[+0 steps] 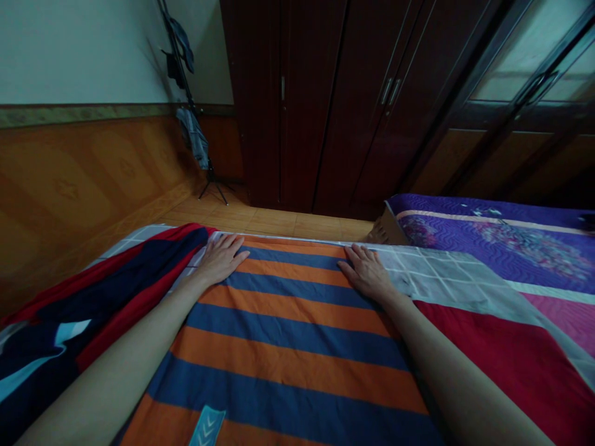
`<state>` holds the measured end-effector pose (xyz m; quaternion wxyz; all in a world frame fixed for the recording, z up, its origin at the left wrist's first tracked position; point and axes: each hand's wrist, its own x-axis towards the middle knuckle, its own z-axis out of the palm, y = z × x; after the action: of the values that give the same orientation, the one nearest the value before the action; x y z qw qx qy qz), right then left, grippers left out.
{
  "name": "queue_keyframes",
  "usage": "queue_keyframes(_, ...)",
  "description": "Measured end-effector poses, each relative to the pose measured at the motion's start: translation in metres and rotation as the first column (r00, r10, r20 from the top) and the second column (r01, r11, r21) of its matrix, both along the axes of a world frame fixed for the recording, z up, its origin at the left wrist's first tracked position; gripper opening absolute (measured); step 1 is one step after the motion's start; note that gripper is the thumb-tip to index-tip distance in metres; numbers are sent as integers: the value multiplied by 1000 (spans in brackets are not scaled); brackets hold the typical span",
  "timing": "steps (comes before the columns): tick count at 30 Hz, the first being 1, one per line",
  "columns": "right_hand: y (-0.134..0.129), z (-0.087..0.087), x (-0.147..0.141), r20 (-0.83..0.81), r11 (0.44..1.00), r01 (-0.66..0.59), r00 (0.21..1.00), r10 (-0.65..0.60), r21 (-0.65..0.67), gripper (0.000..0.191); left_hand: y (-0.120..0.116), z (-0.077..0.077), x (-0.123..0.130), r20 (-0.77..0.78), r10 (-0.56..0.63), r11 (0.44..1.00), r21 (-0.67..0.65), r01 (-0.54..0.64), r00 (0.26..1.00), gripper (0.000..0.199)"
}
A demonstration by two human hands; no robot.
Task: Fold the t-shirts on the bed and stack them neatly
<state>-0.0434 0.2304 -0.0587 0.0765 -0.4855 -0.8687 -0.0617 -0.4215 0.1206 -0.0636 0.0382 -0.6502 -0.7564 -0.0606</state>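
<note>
An orange and blue striped cloth garment (288, 310) lies spread out in front of me, with a small light-blue patch near its bottom edge in view. My left hand (223, 257) rests flat on its far left corner, fingers stretched forward. On the far right corner lies my right hand (367, 269), also flat with the fingers extended. Both palms press on the fabric and neither hand grips it. A few wrinkles run across the middle of the cloth. Its near end is cut off by the bottom of the view.
Red and navy clothing (125, 291) lies to the left and a red cloth (502, 359) to the right, over a grey checked sheet (441, 272). A purple flowered mattress (493, 235) stands at right. Beyond are a dark wardrobe (307, 111) and a clothes stand (186, 87).
</note>
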Motion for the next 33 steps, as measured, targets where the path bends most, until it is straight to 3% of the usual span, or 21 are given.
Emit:
queue_keyframes(5,-13,12,-6,-22,997,76,997,-76,0,61,-4,12,1,20,124,992,-24,-124,992,62)
queue_keyframes(8,-35,22,-22,-52,995,-99,994,99,14,65,-7,21,28,28,-80,997,3,80,996,62)
queue_keyframes(11,-57,24,-39,-71,922,-386,921,383,-42,65,-9,20,59,83,-371,927,-32,374,925,60)
queue_keyframes(13,-58,20,-41,-61,894,-440,898,436,-88,65,-9,15,62,96,-399,909,-87,407,912,59)
queue_keyframes(15,-46,14,-33,-30,938,-335,942,334,-95,64,-9,9,46,73,-263,955,-121,270,962,59)
queue_keyframes(18,-19,5,-14,-2,998,-57,998,57,-41,62,-8,8,10,20,9,996,-88,-7,1000,61)
queue_keyframes(21,-5,0,-4,9,999,33,999,-33,8,61,-12,18,0,22,23,998,-55,-22,999,62)
queue_keyframes(23,-5,-1,-4,16,999,27,1000,-27,18,63,-15,28,21,79,-107,992,-61,112,991,62)
queue_keyframes(25,-8,0,-6,21,1000,27,999,-27,14,64,-14,37,61,153,-287,952,-68,299,946,63)
queue_keyframes(29,-12,-1,-7,20,999,33,999,-33,21,64,8,34,145,248,-579,771,-141,621,776,67)
queue_keyframes(31,-11,-1,-6,5,999,26,1000,-27,26,63,28,26,163,251,-608,735,-181,653,753,72)
queue_keyframes(33,-11,-1,-5,-13,999,19,1000,-19,25,63,46,20,153,201,-550,792,-183,582,811,73)
